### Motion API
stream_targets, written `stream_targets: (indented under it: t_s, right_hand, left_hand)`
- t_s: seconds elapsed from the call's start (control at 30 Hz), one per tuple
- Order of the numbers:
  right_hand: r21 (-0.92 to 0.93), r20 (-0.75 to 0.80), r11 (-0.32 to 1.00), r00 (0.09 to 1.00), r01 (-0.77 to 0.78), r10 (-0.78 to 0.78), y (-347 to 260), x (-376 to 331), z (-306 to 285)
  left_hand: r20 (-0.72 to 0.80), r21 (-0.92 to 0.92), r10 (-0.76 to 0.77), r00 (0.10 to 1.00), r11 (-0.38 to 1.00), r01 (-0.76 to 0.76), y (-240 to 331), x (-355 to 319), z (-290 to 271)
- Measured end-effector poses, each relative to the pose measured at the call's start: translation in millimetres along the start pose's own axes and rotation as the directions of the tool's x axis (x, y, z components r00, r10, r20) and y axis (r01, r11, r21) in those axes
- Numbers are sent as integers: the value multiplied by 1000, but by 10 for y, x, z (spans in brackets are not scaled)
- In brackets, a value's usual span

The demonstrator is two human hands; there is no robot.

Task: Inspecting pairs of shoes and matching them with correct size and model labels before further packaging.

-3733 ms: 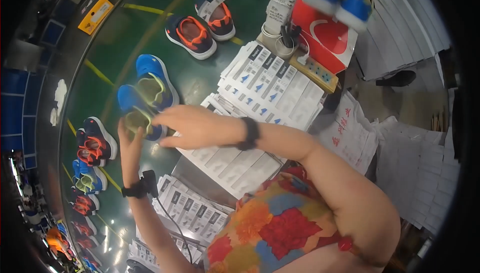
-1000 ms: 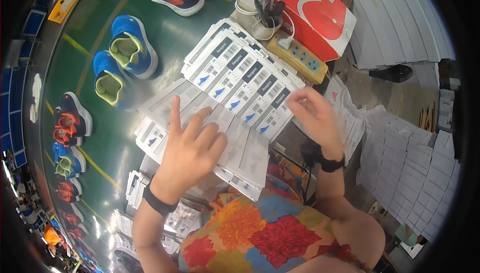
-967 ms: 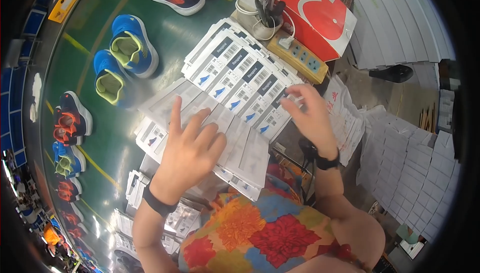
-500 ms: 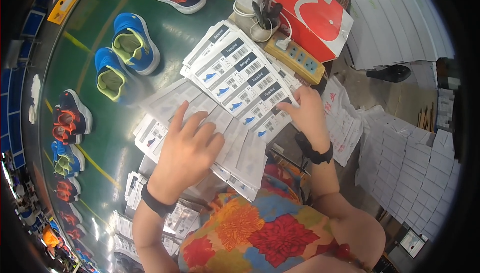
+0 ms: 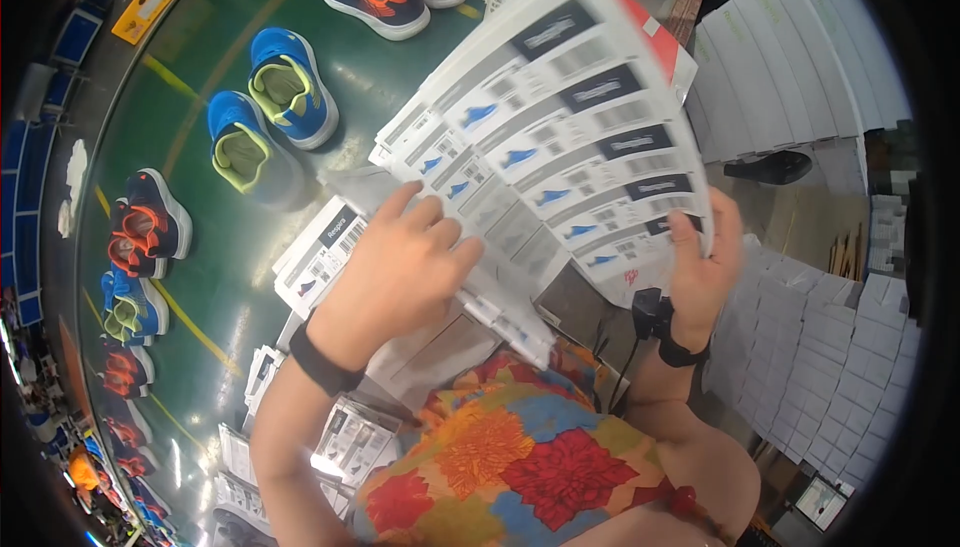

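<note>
Head view. Right hand (image 5: 705, 252), right of centre: thumb on the face, other fingers behind, pinching the edge of a white paper label sheet with dark header blocks and blue shoe pictures (image 5: 590, 137). Sheet stands raised and tilted, centre to upper right; one layer or several, cannot tell. Left hand (image 5: 400, 267), centre: fingers bent over white and grey paper sheets (image 5: 508, 319); whether they grip, cannot tell.

Status (judged): sheet lifted on its right side; all labels look in place, none peeled. No label made out on the blue mesh shoes with lime lining (image 5: 288, 97), upper left.

Counts: header blocks on raised sheet, five; blue shoes, two; navy shoes with orange trim (image 5: 375, 2), top, two. Lower-left shoe row: too blurred to count.
</note>
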State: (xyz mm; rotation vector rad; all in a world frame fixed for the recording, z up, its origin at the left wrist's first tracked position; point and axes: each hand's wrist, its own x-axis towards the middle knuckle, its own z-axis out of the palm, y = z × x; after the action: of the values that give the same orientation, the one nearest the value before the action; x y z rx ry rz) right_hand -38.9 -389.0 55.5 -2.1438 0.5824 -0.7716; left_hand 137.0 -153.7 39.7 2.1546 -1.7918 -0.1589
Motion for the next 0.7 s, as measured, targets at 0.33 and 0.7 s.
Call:
stream_targets:
  t_s: [0.33,0.7]
  right_hand:
    - [765,313,503,914,-403,257,942,190,261]
    - [635,430,573,854,-517,293,771,-46,668]
  left_hand:
    - [-92,266,96,991,961,-68,-260,541,487]
    - [246,-968,-487,838,-87,234,-139,120,495]
